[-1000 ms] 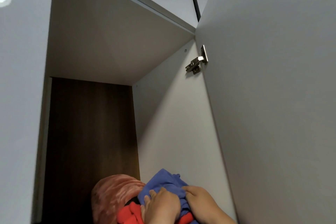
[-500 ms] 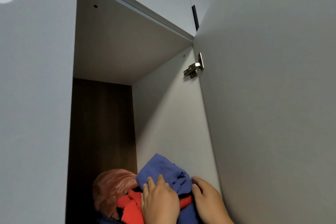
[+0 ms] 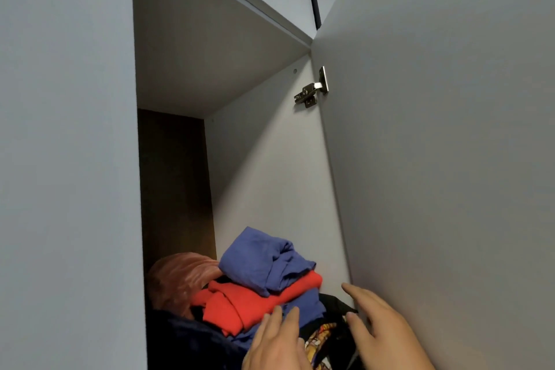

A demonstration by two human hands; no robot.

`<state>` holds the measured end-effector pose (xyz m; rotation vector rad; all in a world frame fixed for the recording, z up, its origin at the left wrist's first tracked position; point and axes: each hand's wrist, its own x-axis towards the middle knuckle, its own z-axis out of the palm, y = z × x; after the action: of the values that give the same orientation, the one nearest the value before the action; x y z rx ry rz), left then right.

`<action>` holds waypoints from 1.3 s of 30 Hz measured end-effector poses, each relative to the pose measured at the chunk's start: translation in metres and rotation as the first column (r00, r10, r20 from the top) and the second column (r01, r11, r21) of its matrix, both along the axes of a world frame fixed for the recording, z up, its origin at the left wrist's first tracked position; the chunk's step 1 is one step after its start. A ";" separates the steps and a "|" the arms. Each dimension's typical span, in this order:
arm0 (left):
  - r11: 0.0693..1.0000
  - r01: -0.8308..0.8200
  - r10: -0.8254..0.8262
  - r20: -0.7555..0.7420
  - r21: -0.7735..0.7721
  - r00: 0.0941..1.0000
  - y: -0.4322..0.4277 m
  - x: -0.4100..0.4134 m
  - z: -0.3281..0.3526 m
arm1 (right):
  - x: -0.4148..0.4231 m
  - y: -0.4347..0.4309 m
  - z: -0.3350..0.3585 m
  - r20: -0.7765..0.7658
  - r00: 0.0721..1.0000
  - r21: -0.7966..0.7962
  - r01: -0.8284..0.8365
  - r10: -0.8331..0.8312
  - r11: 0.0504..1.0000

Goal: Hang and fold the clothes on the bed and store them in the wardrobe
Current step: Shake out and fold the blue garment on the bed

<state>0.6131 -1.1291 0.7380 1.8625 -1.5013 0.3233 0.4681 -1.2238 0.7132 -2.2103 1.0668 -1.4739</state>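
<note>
A folded blue garment [image 3: 264, 261] lies on top of a folded red garment [image 3: 240, 300] inside the open wardrobe compartment [image 3: 264, 177]. Beneath them sit more folded clothes: another blue piece, a dark navy one [image 3: 186, 339] and a black one with a yellow print [image 3: 322, 339]. My left hand [image 3: 276, 342] hovers in front of the pile with fingers straight, holding nothing. My right hand [image 3: 378, 330] is spread open beside the pile, near the edge of the wardrobe door.
A rolled pinkish-brown plush item [image 3: 180, 276] lies behind the pile on the left. The open grey door [image 3: 435, 159] stands at the right with a metal hinge [image 3: 312, 91]. A grey panel [image 3: 66, 159] bounds the left. There is room above the pile.
Both hands have come off the blue garment and drawn back toward me, fingers opening. The pile now rests on its own and more of it shows.
</note>
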 end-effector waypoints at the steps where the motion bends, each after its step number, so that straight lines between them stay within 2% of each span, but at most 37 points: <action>1: 1.000 0.029 -0.029 0.002 0.006 1.000 0.004 -0.001 -0.005 | -0.005 0.007 -0.003 0.000 1.000 -0.001 0.007 -0.007 1.000; 10: 0.936 0.338 -0.334 -0.057 0.095 0.941 0.049 -0.001 -0.034 | -0.049 0.084 -0.026 -0.116 0.979 0.006 0.168 -0.167 0.986; 20: 0.815 0.502 -0.511 -0.050 0.289 0.858 0.126 0.011 -0.064 | -0.048 0.210 -0.041 -0.309 0.883 0.021 0.378 -0.354 0.925; 26: 0.698 0.622 -0.642 -0.074 0.355 0.763 0.187 0.010 -0.073 | -0.049 0.283 -0.049 -0.289 0.863 0.034 0.442 -0.415 0.896; 28: 0.612 0.686 -0.705 -0.121 0.394 0.699 0.196 0.016 -0.068 | -0.053 0.303 -0.050 -0.285 0.860 0.067 0.458 -0.423 0.886; 31: 0.294 0.759 -0.799 -0.286 0.581 0.529 0.205 0.030 -0.046 | -0.063 0.328 -0.046 -0.272 0.843 0.079 0.499 -0.463 0.863; 32: 0.250 0.774 -0.804 -0.321 0.582 0.501 0.209 0.030 -0.042 | -0.066 0.334 -0.044 -0.265 0.840 0.076 0.507 -0.473 0.859; 33: 0.301 0.777 -0.799 -0.297 0.553 0.522 0.213 0.028 -0.043 | -0.068 0.339 -0.043 -0.255 0.838 0.068 0.513 -0.482 0.856; 35: 0.504 0.769 -0.764 -0.213 0.394 0.610 0.225 0.017 -0.050 | -0.070 0.349 -0.043 -0.229 0.838 0.056 0.520 -0.496 0.853; 39: 0.582 0.777 -0.749 -0.213 0.241 0.627 0.241 0.015 -0.060 | -0.080 0.354 -0.047 -0.227 0.842 0.081 0.517 -0.489 0.852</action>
<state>0.6286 -0.8885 0.6778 1.2111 -2.2224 -0.4411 0.3883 -0.8703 0.6658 -2.1027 1.8770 -1.3152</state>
